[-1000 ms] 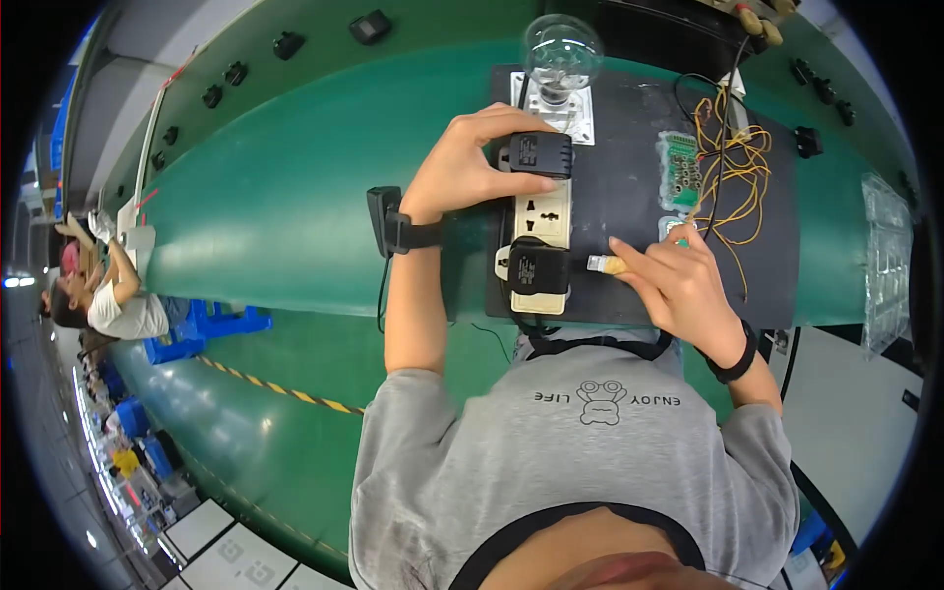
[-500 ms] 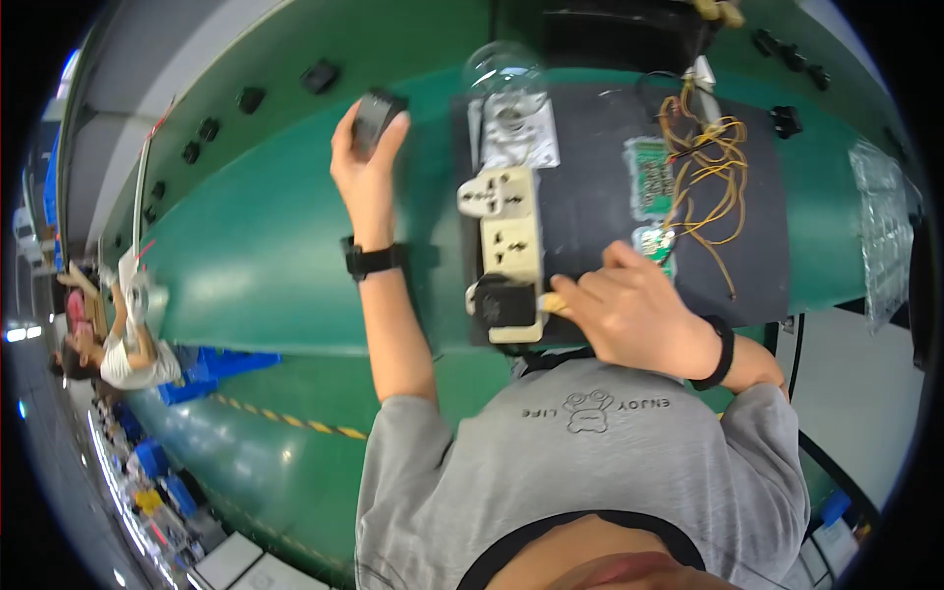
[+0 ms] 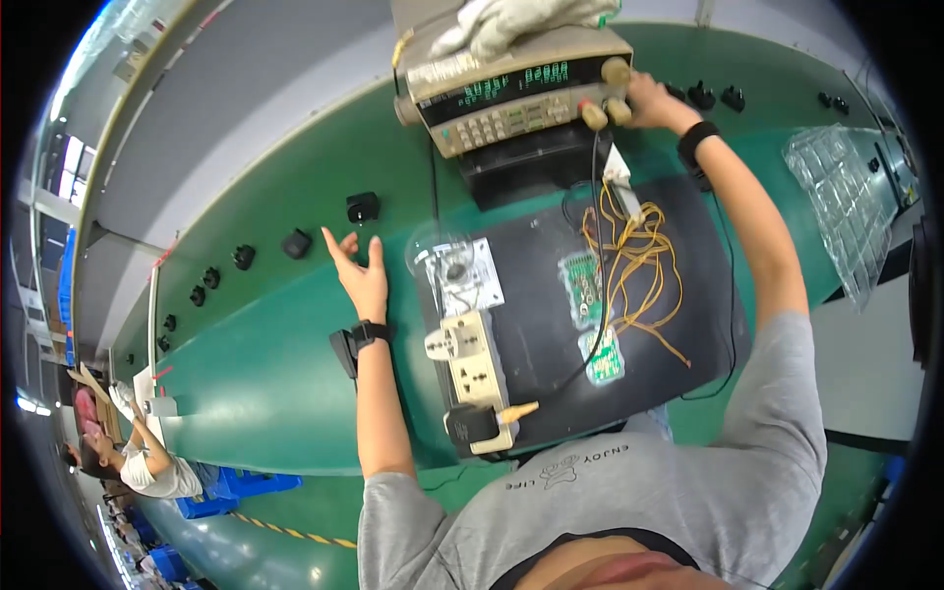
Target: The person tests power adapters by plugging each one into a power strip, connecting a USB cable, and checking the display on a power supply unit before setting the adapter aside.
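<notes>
My left hand (image 3: 362, 280) is open, its fingers spread just short of a black power adapter (image 3: 363, 207) that stands on the green bench. My right hand (image 3: 657, 103) reaches to the right end of a bench instrument (image 3: 521, 103) with lit green digits, beside its large knob (image 3: 617, 71); its fingertips are partly hidden there. Nearer me, a cream power strip (image 3: 477, 376) carries another black adapter (image 3: 472, 424) plugged into its near end. A yellow connector (image 3: 518, 411) sticks out of that adapter's right side.
A dark mat (image 3: 531, 324) bears green circuit boards (image 3: 583, 285), tangled yellow wires (image 3: 644, 256) and a clear dome (image 3: 438, 258). More black adapters (image 3: 243, 257) line the far edge. At right lies a clear plastic tray (image 3: 836, 197). Another person (image 3: 147, 462) works at far left.
My left hand has let go of the black adapter, which now stands on the bench. My right hand has left the yellow connector and moved far forward to the instrument. The view has tilted up.
</notes>
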